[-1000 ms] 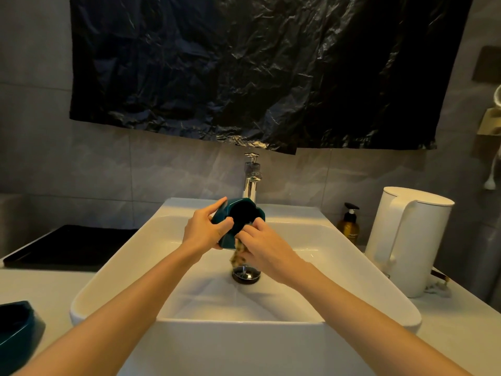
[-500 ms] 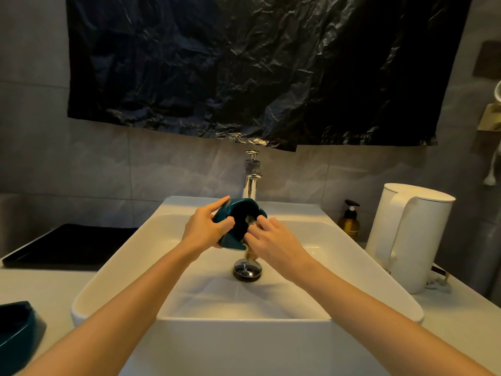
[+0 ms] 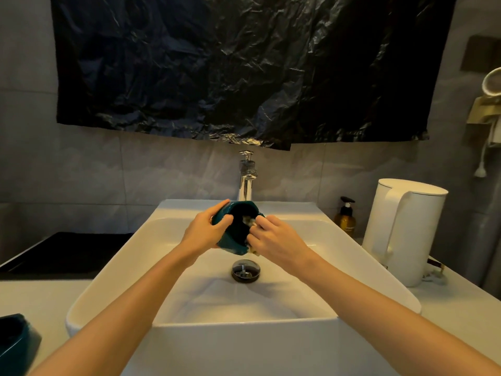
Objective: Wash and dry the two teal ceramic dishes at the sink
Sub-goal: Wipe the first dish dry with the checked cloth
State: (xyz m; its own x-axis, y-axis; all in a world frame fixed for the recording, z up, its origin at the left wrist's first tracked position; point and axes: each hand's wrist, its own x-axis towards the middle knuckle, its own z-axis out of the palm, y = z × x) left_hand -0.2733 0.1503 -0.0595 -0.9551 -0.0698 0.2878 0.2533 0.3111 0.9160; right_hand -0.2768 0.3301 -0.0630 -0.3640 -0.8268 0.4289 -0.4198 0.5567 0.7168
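Observation:
My left hand [image 3: 204,231] grips a teal ceramic dish [image 3: 235,234] by its left rim, tilted with its opening towards me, above the white sink [image 3: 130,267] in front of the chrome tap [image 3: 246,180]. My right hand [image 3: 276,241] pinches a pale scrubbing pad [image 3: 249,220] and presses it inside the dish; most of the pad is hidden by my fingers. A second teal dish [image 3: 16,340] sits on the counter at the lower left, cut off by the frame edge.
A white kettle [image 3: 401,229] stands right of the sink, with an amber pump bottle [image 3: 345,218] behind it. A black tray [image 3: 62,253] lies on the counter to the left. The drain plug [image 3: 245,270] sits in the basin under the dish. Black plastic sheeting [image 3: 244,63] covers the wall.
My right hand has moved up from below the dish's rim and now rubs the pad inside the dish. The left hand keeps its grip in the same place.

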